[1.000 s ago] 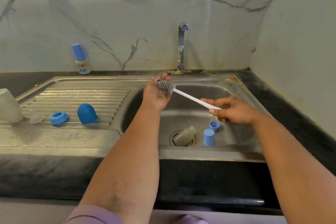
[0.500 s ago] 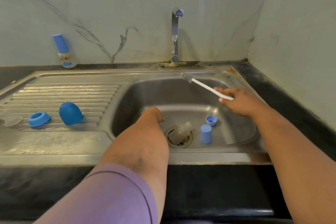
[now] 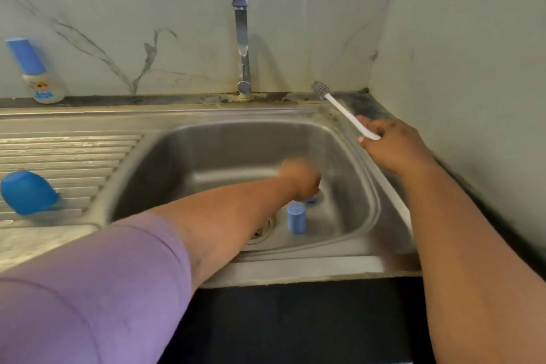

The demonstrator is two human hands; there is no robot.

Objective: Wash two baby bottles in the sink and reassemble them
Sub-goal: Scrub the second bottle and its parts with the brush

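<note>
Right hand (image 3: 393, 148) grips the brush (image 3: 344, 109); blurred left hand's (image 3: 300, 177) grip unclear; bottle (image 3: 37, 72) label unreadable.

Cap (image 3: 296, 217) in sink (image 3: 206, 139); tap (image 3: 243, 47) behind

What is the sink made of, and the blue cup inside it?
The sink looks like stainless steel: grey, shiny, with blurry reflections on its walls. The blue cup looks like plastic: one solid, dull blue colour with smooth sides. It is small and a bit blurred, so plastic is a good guess.
</note>
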